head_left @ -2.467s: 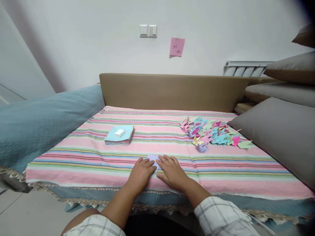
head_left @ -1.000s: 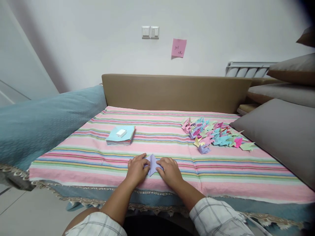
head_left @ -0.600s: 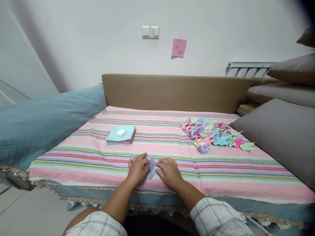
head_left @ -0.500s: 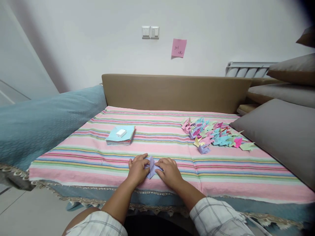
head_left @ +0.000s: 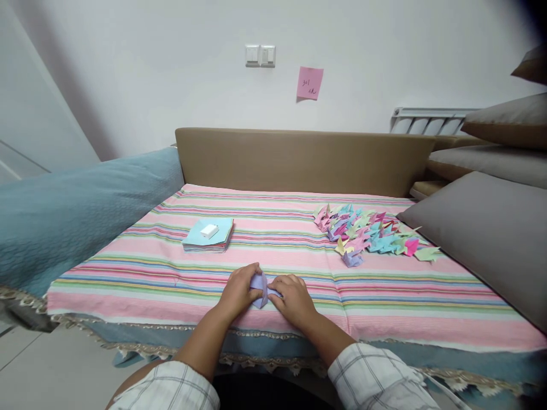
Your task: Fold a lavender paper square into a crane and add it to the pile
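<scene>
A small folded purple paper [head_left: 260, 289] lies on the striped cloth near the front edge, between my hands. My left hand [head_left: 240, 289] grips its left side, the index finger at the top and the thumb at its middle. My right hand [head_left: 291, 295] pinches the right side between thumb and fingers. A stack of square coloured paper [head_left: 208, 242] with a light blue sheet on top lies at the left, with a small white block [head_left: 209, 230] on it. Many folded paper pieces [head_left: 376, 234] in several colours are heaped at the right.
The striped cloth [head_left: 141, 267] covers the seat, with a brown backrest [head_left: 299, 161] behind. Grey cushions [head_left: 491, 228] are piled at the right, and a blue-covered armrest [head_left: 94, 199] stands at the left. A pink note [head_left: 310, 83] is on the wall.
My left hand's index finger has lifted and curled over the purple paper's top left, and the upright flap has changed shape. My right hand has barely moved.
</scene>
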Tool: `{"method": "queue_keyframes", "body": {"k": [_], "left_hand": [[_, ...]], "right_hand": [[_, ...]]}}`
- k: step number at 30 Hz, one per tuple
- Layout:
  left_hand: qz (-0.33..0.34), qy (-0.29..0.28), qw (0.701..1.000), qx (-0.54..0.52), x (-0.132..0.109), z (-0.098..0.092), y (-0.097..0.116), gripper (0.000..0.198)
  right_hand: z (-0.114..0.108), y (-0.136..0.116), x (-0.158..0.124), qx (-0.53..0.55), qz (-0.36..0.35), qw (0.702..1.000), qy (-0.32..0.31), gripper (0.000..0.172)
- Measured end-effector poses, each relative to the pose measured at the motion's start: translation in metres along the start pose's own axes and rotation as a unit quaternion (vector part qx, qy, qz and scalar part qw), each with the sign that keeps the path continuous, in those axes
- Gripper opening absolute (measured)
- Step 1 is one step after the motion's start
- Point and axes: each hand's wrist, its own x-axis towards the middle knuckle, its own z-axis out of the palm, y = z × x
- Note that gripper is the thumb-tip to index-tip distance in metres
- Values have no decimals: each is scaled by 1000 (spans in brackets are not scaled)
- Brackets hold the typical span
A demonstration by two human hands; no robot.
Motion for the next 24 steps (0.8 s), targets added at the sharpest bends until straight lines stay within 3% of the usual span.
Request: {"method": "queue_keyframes", "body": {"k": [3, 8, 12, 18, 24], "left_hand": [[-2, -25, 999, -25, 3, -1, -2, 66], [25, -26, 999, -25, 4, -2, -2, 65], [56, -8, 998, -14, 6, 0, -2, 55], [39, 30, 999, 13, 10, 5, 0, 42], [50, 11, 998, 23, 8, 4, 4, 23]], "right_hand": [[0, 1, 0, -3, 3, 1000, -4, 21], [-1, 0, 0, -2, 3, 1000, -5, 20], [-1, 0, 0, 1, 3, 1000, -4, 19], [0, 2, 0, -5, 4, 1000, -9, 22], [-2, 0, 0, -6, 2, 1000, -8, 19]]}}
